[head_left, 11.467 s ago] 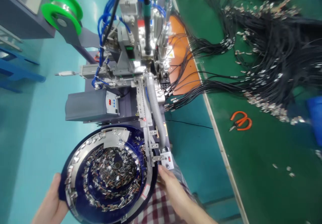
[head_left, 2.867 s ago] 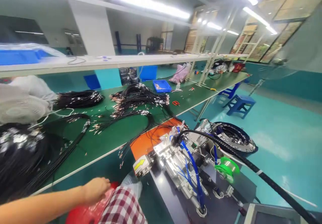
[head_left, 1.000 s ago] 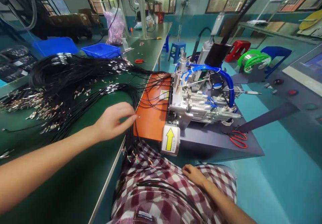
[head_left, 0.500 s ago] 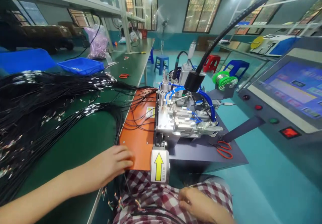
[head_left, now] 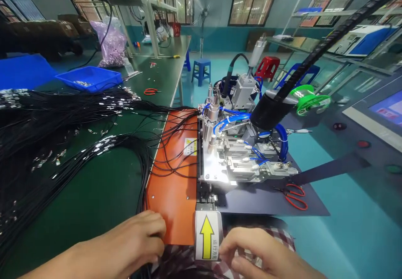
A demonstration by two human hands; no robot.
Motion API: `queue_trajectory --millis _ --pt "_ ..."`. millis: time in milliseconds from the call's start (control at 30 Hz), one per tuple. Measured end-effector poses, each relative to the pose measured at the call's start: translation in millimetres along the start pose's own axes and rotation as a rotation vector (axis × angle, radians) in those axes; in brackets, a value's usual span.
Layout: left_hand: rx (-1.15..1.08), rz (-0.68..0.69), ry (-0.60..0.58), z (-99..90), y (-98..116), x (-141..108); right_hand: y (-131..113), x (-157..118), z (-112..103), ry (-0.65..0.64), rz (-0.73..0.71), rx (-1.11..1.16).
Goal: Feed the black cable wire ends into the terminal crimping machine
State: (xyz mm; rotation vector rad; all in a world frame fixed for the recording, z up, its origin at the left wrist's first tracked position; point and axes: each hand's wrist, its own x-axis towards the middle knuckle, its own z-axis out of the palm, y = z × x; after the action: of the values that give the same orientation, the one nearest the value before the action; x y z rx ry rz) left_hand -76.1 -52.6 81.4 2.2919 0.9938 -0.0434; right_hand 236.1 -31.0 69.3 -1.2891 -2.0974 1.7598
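Note:
My left hand (head_left: 141,239) rests at the lower left corner of an orange plate (head_left: 172,191), fingers curled beside a bundle of black cables (head_left: 143,166); what its fingers hold, if anything, is hidden. My right hand (head_left: 248,249) is at the right edge of a white label with a yellow arrow (head_left: 207,237), fingers bent and partly apart, with no object visible in them. Beyond the label stands a metal machine (head_left: 238,157) with blue tubes. Several thin black cables run across the plate to the machine's left edge.
Black cables with silver ends (head_left: 103,143) cover much of the green table (head_left: 103,187). Farther back are a blue tray (head_left: 91,78) and red-handled pliers (head_left: 151,91). Red-handled scissors (head_left: 295,197) lie right of the machine, near a green spool (head_left: 309,100).
My right hand has risen from the lap to the arrow label. My left hand has stayed near the plate's corner, now lower in view. The view has shifted, with the machine appearing closer.

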Motion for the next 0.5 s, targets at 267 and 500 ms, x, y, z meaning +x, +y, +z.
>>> queue_trajectory --millis 267,500 --pt "-0.172 -0.126 0.536 11.3 -2.3 50.8 14.9 50.6 19.2 0.387 -0.150 0.703" --pt "-0.103 -0.151 0.522 18.7 23.1 77.4 19.6 56.1 24.3 0.419 -0.173 0.799"
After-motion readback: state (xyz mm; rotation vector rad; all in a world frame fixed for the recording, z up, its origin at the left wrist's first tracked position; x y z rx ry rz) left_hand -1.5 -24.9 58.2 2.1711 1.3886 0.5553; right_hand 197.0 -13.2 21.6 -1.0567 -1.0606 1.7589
